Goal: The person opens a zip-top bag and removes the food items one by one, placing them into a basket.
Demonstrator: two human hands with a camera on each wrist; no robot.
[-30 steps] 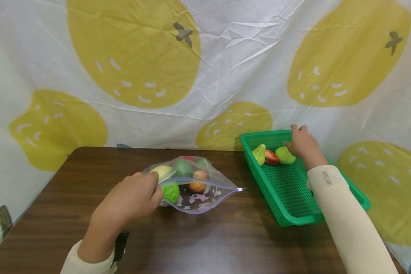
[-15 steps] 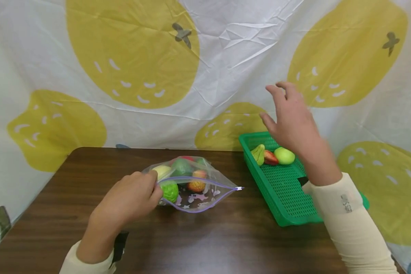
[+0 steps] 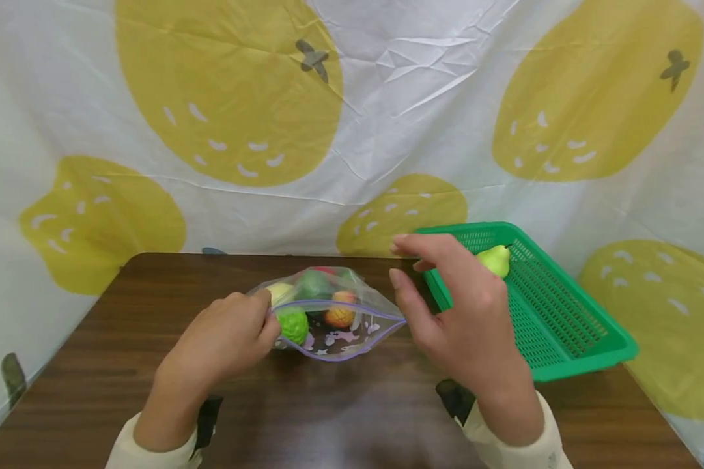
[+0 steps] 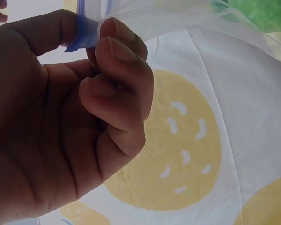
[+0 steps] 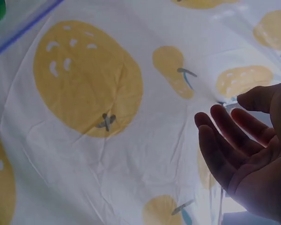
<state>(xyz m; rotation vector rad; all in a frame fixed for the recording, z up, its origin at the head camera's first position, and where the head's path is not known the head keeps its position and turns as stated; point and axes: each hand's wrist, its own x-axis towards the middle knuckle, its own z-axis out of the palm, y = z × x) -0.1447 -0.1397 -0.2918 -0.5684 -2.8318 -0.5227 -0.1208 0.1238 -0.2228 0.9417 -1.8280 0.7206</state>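
Observation:
In the head view my left hand pinches the left end of a clear zip bag at its purple-edged mouth. The left wrist view shows the bag's blue-purple strip between thumb and curled fingers. Inside the bag lie a bumpy green toy vegetable, an orange-yellow fruit, a dark green rounded piece and a pale yellow one. My right hand hovers at the bag's right end, thumb and fingers spread, nothing between them. It overlaps part of the green basket.
A yellow-green pear lies at the far end of the basket; my right hand hides things beside it. The dark wooden table reaches back to a white cloth printed with yellow fruit.
My right hand has lifted out of the basket, away from the fruit there, and come left and down toward the bag's right end. The left hand has kept its hold.

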